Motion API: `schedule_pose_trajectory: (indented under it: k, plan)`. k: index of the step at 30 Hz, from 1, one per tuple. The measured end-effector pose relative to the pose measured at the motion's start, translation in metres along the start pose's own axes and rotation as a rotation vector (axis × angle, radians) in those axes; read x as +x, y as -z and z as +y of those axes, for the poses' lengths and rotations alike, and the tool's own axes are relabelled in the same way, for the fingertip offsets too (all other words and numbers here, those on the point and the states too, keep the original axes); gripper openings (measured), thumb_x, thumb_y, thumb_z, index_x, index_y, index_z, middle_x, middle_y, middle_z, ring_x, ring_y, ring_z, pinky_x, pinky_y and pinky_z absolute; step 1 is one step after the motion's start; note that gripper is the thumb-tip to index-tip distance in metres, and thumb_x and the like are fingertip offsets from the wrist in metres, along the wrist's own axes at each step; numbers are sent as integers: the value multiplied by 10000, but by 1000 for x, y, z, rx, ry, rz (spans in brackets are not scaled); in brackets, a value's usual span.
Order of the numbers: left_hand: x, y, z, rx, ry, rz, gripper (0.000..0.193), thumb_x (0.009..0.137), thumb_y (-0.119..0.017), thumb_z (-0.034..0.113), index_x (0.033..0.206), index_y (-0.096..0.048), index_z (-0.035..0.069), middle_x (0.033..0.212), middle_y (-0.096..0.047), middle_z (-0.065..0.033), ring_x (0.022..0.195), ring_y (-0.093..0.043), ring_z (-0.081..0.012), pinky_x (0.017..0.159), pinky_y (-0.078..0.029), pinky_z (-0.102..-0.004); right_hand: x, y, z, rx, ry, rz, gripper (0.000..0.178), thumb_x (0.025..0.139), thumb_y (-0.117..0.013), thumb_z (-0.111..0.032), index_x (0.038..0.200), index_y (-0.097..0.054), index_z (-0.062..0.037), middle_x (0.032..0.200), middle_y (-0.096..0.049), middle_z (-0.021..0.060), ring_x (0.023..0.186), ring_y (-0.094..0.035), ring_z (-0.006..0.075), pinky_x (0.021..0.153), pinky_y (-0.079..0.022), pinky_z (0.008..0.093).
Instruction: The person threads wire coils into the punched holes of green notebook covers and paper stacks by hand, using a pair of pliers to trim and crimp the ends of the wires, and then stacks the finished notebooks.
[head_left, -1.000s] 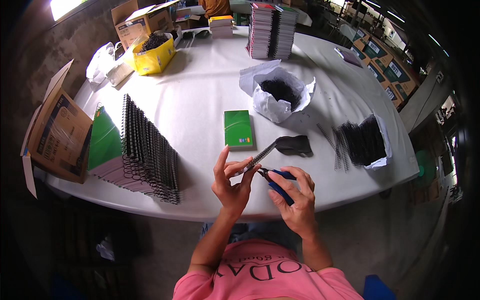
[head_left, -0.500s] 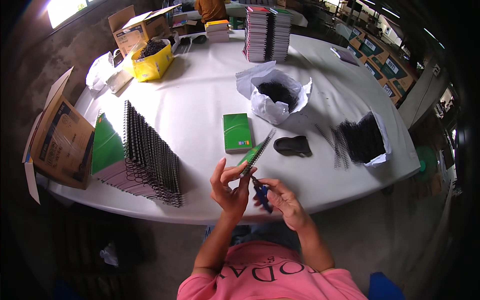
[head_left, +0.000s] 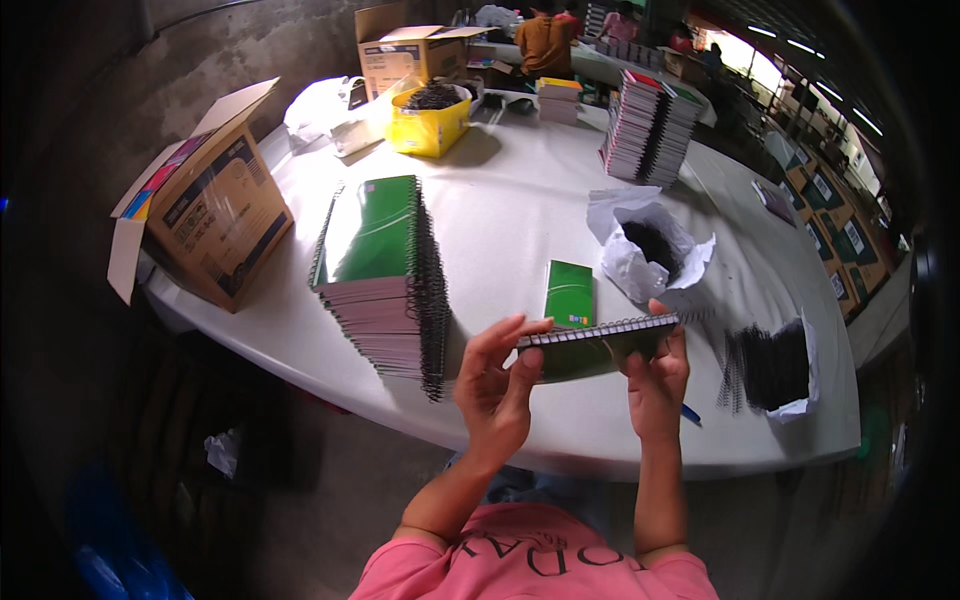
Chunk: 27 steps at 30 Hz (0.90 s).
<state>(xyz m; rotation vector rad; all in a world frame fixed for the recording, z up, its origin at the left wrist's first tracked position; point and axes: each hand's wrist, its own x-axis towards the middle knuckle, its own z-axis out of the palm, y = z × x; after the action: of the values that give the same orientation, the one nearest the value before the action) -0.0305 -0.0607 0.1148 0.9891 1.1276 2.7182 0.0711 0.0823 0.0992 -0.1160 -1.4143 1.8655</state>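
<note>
A green notebook (head_left: 580, 360) is held level between my two hands, its edge with punched holes and a spiral wire coil turned upward. The coil sticks out past the notebook's right end. My left hand (head_left: 497, 390) grips the left end with thumb and fingers. At the other end my right hand (head_left: 658, 385) pinches the notebook near the protruding coil. Just beyond lies another green notebook (head_left: 568, 288) on the table. A blue handle (head_left: 691, 413) shows on the table beside my right wrist; the rest of that tool is hidden.
Left stands a tall stack of green spiral notebooks (head_left: 365, 300), beside an open cardboard box (head_left: 220, 215). Loose black coils (head_left: 775, 365) lie at right, near a white wrapper of coils (head_left: 620, 265). Farther back are a yellow container (head_left: 430, 130) and notebook stacks (head_left: 645, 130).
The tool with blue handles has left my right hand and lies on the table. Both hands now hold a notebook with a coil along its edge. The view has shifted left.
</note>
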Motion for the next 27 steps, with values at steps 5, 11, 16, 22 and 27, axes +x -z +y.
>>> schedule_pose_trajectory:
  k: [5,11,16,22,27]
  plan:
    - [30,26,74,547,-488,-86,290,772,-634,-121,1051,-589,-55,1083,-632,-191,991,-620,-240,880,-484,-340,68,-76,-27,198,98,-165,561,767,-709,16,1270,-465,-33,1111,-591,108,982,-603,160,851,-519,272]
    - [85,68,91,746,-486,288,265,797,-721,86,1037,-626,25,1020,-654,-96,974,-600,-175,859,-423,-304,154,-182,-34,-39,38,-351,380,721,-785,-84,1060,-634,-6,1011,-628,116,845,-637,143,692,-576,265]
    - [98,110,72,725,-235,208,316,877,-655,172,1134,-601,-4,1131,-584,-105,1038,-557,-166,886,-436,-300,201,-193,9,-801,124,-637,433,758,-760,-343,1035,-676,-22,1003,-672,121,907,-648,212,811,-493,302]
    - [93,108,53,572,-360,160,365,855,-680,180,1163,-571,18,1272,-523,-132,1134,-520,-207,1000,-385,-328,191,-196,50,-532,27,-604,346,938,-552,-300,1125,-623,-17,1062,-644,93,972,-583,130,867,-451,250]
    - [95,115,49,502,-339,148,360,838,-691,144,1155,-544,56,1310,-495,-131,1200,-477,-222,1011,-373,-332,185,-203,59,-359,-47,-543,416,936,-535,-320,1217,-561,-15,1171,-599,129,1055,-555,171,929,-407,282]
